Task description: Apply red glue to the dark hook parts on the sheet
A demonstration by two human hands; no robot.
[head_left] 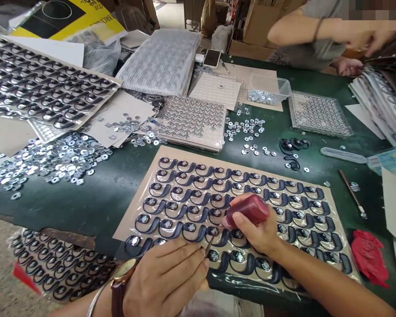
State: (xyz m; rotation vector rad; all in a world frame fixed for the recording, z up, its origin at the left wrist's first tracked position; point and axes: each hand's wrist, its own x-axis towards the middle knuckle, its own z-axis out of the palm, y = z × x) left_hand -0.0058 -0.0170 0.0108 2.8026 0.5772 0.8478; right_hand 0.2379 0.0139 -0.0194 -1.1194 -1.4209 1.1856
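A cardboard sheet (pixel 132 211) covered in clear film carries several rows of dark hook-shaped parts (pixel 171 207) with round metal centres. My right hand (pixel 255 231) is closed around a small dark red bottle (pixel 247 210), tipped down toward a part near the sheet's front. My left hand (pixel 166 277), with a watch on its wrist, pinches a thin metal tool (pixel 209 243) whose tip meets the same part (pixel 213 231).
Loose metal washers (pixel 62 158) lie heaped at left, with trays of washers (pixel 193 119) and more filled sheets (pixel 42 86) behind. A red cloth (pixel 369 255) lies right. Another person's arms (pixel 317 31) work at the far right of the green table (pixel 95 193).
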